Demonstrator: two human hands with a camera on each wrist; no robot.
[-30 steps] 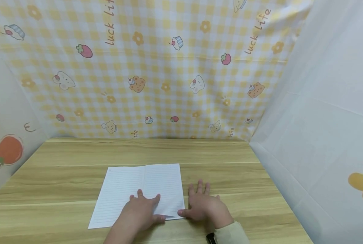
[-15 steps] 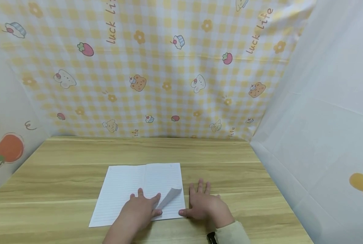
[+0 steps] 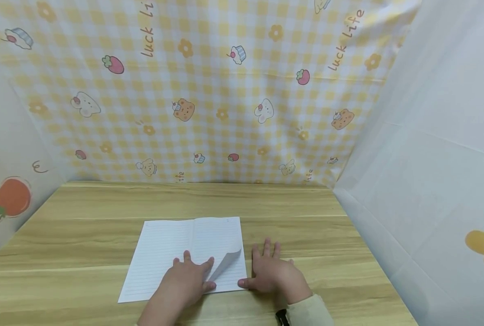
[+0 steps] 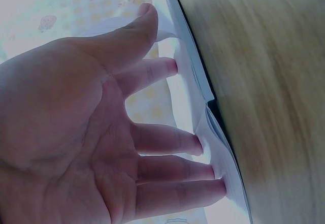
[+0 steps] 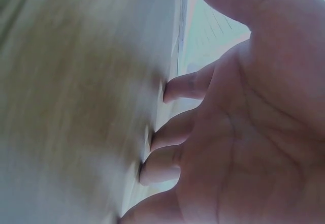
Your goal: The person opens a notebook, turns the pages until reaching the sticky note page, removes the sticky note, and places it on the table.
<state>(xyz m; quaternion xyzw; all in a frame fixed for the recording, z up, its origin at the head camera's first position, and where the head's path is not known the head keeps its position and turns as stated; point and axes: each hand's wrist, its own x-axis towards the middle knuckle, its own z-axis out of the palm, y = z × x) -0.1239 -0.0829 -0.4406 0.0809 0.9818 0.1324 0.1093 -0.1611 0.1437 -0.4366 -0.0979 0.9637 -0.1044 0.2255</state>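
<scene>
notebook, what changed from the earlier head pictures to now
The near right page corner has gone from nearly flat to curled up. The left hand has drawn its thumb slightly leftward. Otherwise that hand, the right hand and the notebook stayed put.

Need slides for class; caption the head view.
Left hand on an open lined notebook, page corner curled; right hand at notebook's edge.

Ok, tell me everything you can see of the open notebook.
The notebook lies open on the wood-grain table, its white, paper-looking pages ruled and divided by a centre crease. One leaf curls up at its near right corner, a ruled page showing beneath. The left hand rests fingers spread on it; the thumb of the right hand overlaps its near right corner.
</scene>
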